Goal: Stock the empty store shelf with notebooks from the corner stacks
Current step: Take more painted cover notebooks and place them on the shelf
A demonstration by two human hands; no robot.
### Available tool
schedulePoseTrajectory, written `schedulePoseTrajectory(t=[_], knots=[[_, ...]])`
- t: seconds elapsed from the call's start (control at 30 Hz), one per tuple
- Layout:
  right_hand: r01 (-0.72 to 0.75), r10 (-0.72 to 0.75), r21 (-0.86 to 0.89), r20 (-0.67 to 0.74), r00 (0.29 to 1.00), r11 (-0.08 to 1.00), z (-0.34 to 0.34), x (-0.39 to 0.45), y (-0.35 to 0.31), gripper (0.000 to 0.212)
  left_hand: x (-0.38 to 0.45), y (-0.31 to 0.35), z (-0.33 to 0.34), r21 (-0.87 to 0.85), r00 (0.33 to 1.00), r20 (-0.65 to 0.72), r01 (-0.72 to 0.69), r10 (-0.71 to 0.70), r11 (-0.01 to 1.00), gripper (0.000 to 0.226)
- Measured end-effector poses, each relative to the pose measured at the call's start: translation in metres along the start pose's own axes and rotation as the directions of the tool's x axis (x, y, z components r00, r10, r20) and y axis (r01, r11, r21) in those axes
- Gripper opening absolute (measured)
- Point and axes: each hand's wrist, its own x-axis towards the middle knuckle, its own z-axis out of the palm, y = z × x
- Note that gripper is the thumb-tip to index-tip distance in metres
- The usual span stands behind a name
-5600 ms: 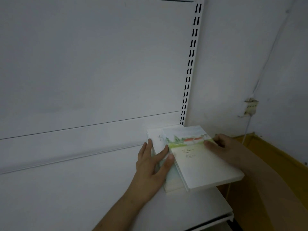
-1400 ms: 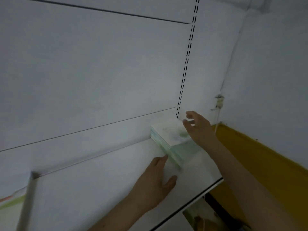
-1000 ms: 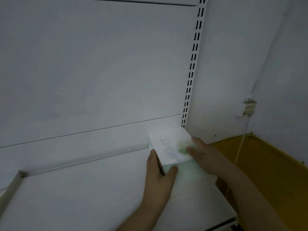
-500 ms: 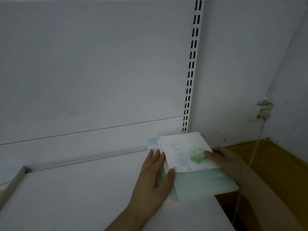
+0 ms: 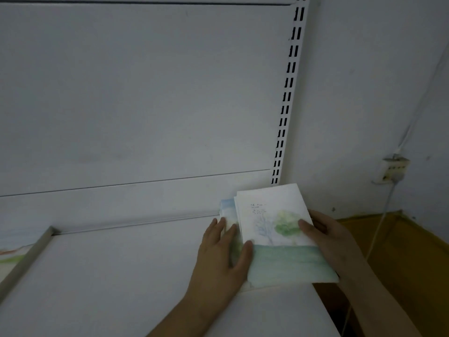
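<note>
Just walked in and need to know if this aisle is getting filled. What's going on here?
A person is stocking a white shelf with notebooks. The right hand grips the top notebook, its cover showing a green tree, by its right edge. The left hand lies flat on the lower notebooks of a small stack in the shelf's back right corner, thumb against the top notebook's left edge. The top notebook sits askew, overhanging the shelf's right end, not yet squared up.
</note>
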Motion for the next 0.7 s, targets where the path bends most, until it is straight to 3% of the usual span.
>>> schedulePoseTrajectory(t=[0.1, 0.17, 0.27, 0.5, 0.6, 0.7], knots=[[0.083, -0.081, 0.092, -0.029, 0.996, 0.992, 0.001, -0.006, -0.004, 0.027, 0.009, 0.004, -0.002, 0.008, 0.996, 0.065, -0.061, 0.06, 0.998, 0.065], [0.133, -0.134, 0.13, 0.003, 0.991, 0.983, -0.001, -0.007, -0.011, 0.03, 0.015, 0.019, -0.01, -0.217, 0.995, 0.053, -0.066, 0.079, 0.974, 0.049], [0.163, -0.183, 0.157, 0.121, 0.976, 0.974, -0.004, -0.006, -0.025, 0.032, 0.018, 0.042, -0.022, -0.641, 0.997, 0.057, 0.071, -0.045, 0.764, 0.023], [0.217, -0.257, 0.225, 0.17, 0.951, 0.95, 0.02, -0.01, -0.05, 0.03, 0.023, 0.047, -0.043, -0.924, 0.976, 0.062, 0.135, -0.208, 0.359, 0.026], [0.245, -0.284, 0.177, 0.246, 0.927, 0.953, 0.046, -0.012, -0.06, 0.025, 0.019, 0.039, -0.062, -0.916, 0.964, 0.024, 0.128, -0.266, 0.38, 0.024], [0.241, -0.265, 0.113, 0.302, 0.916, 0.964, 0.083, -0.011, -0.064, 0.022, 0.008, 0.021, -0.082, -0.824, 0.941, -0.083, 0.12, -0.327, 0.553, 0.028]])
